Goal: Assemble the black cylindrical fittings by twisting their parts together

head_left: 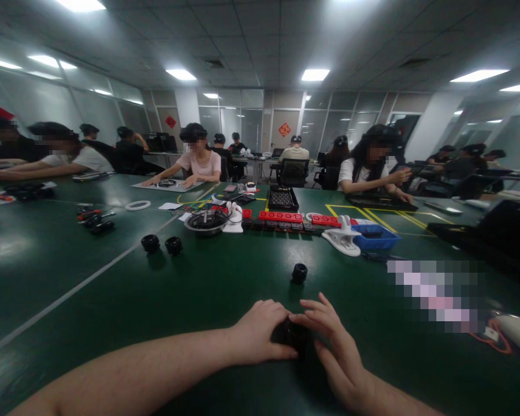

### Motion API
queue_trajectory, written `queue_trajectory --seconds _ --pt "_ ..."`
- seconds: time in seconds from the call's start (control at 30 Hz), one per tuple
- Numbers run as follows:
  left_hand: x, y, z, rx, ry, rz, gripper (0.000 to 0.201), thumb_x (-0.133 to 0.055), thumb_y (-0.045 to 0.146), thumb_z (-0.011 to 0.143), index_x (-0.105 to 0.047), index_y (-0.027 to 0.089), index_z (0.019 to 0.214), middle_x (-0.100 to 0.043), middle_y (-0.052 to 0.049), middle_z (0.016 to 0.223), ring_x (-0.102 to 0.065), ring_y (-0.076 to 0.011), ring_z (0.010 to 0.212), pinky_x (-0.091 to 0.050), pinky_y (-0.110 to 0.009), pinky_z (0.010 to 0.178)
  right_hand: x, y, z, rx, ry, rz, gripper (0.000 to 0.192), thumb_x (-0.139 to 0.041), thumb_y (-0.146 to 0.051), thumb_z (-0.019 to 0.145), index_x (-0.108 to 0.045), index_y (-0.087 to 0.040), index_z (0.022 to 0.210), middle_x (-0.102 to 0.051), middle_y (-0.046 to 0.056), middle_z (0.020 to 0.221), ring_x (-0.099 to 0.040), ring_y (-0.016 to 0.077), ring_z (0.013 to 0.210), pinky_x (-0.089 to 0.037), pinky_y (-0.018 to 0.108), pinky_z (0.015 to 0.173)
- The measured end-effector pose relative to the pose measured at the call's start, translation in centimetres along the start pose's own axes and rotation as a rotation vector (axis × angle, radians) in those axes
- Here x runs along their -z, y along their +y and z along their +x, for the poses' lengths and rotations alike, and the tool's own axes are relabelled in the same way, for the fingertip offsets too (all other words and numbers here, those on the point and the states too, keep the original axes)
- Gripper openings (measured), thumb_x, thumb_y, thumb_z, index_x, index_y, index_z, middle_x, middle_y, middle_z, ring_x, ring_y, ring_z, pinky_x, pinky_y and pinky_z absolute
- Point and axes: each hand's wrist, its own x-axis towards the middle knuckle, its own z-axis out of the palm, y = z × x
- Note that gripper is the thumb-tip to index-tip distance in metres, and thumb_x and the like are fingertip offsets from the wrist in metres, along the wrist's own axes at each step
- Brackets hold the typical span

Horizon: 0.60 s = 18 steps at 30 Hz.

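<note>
Green table [225, 289], near edge: left hand [260, 332] and right hand [333, 341] close together around a small black cylindrical part [292, 334], fingers curled against it; a matching black part [299, 272] sits just beyond.

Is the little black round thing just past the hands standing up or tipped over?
Standing up. The small black part sits flat on the green table, round opening facing up, apart from both hands.

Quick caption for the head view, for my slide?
Left hand and right hand grip a small black cylindrical part on the green table; another black part sits beyond.
</note>
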Motion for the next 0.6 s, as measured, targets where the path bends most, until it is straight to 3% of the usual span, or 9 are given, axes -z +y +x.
queue_trajectory --seconds 0.2,0.37,0.6 --pt "0.2 0.1 0.0 0.0 0.016 0.016 0.043 -0.063 0.049 0.068 -0.051 0.019 0.096 -0.055 -0.002 0.092 -0.05 -0.0201 0.083 -0.038 -0.029 0.071 -0.5 0.5 0.0 -0.201 -0.01 -0.145 0.042 -0.044 -0.024 0.081 -0.033 -0.02 0.121 -0.051 0.01 0.114 -0.043 0.0265 0.112 -0.024 0.053 0.1" --pt "0.0 0.0 0.0 0.002 0.004 0.016 0.039 -0.06 0.049 0.07 -0.051 0.019 0.094 -0.055 -0.002 0.092 -0.05 -0.0196 0.082 -0.038 -0.029 0.071 -1.1 0.9 0.2 -0.3 -0.023 -0.118 0.052 -0.05 -0.038 0.077 -0.032 -0.018 0.121 -0.05 0.011 0.104 -0.049 0.0265 0.099 -0.041 0.045 0.085" --pt "-0.1 -0.1 0.0 0.0 -0.002 0.018 0.037 -0.06 0.046 0.07 -0.051 0.019 0.094 -0.054 -0.002 0.091 -0.049 -0.0197 0.082 -0.039 -0.03 0.073 -1.2 0.6 0.5 -0.317 -0.018 -0.077 0.053 -0.061 -0.031 0.068 -0.037 -0.019 0.114 -0.051 0.008 0.093 -0.052 0.0234 0.087 -0.046 0.04 0.077"
